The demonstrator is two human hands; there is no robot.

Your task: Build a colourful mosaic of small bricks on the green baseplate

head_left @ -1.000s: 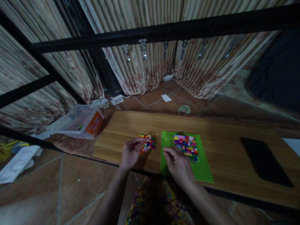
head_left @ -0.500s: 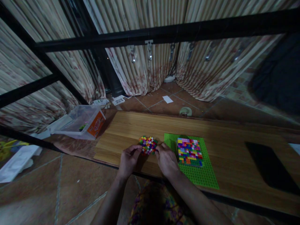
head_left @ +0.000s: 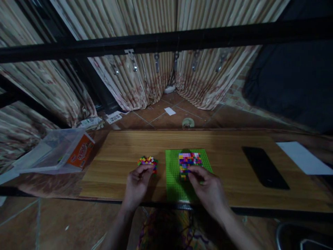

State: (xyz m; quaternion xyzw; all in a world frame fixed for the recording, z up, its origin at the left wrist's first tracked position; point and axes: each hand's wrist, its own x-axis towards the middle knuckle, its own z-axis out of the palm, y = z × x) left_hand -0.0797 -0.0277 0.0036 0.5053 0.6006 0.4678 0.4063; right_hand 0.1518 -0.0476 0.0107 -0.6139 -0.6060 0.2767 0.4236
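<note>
A heap of small colored bricks (head_left: pixel 148 160) is located on the wooden bench (head_left: pixel 125 146), its near side partly hidden by the left hand (head_left: pixel 138 177). To its right lies a green baseplate (head_left: pixel 173 180), on which a multicolored brick block (head_left: pixel 189 159) is borne; its near right portion is obscured by the right hand (head_left: pixel 206 184). In each hand the thumb and index fingertips are brought close together; whether a brick is clamped in either grip cannot be told. A black flat object (head_left: pixel 264 168) and a white sheet (head_left: pixel 303 157) are seen farther right; a clear plastic bin (head_left: pixel 56 149) is seen left of the bench.
</note>
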